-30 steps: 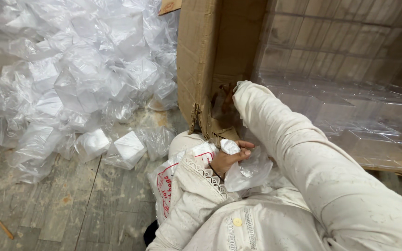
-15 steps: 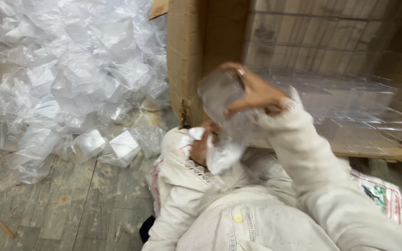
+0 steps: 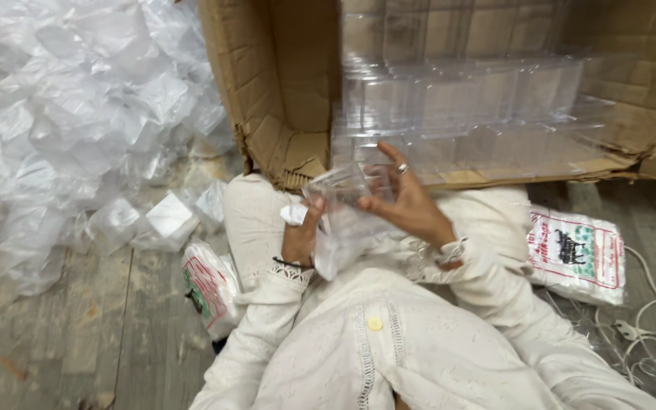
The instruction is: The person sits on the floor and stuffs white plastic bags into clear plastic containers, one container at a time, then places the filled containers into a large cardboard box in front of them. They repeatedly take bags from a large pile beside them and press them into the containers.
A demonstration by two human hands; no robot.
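I see a clear plastic container held up over my lap, just in front of the open cardboard box. My right hand has it from the right side: fingers spread and curled around its wall, index finger raised along the top edge, a ring on one finger. My left hand comes from below, thumb pressed up against the container's lower left corner. That hand also closes on a thin clear plastic bag that hangs beneath the container, and a small white scrap sits beside the thumb; I cannot tell whether the fingers pinch it.

Both sleeves are white and embroidered, with a thin dark band at the left wrist.

Behind the hands, inside the box, lies a stack of clear plastic containers, nested in rows along the box floor. The box's near left corner is torn and crumpled.

On the wooden floor, to the left, a large heap of bagged clear containers spreads to the upper left corner. Two bagged ones lie apart at the heap's near edge, just beside my left knee.

A printed packet of bags rests on the floor against my left leg. A second printed packet lies to the right, near the box's front edge, with a white cord looping beside it.
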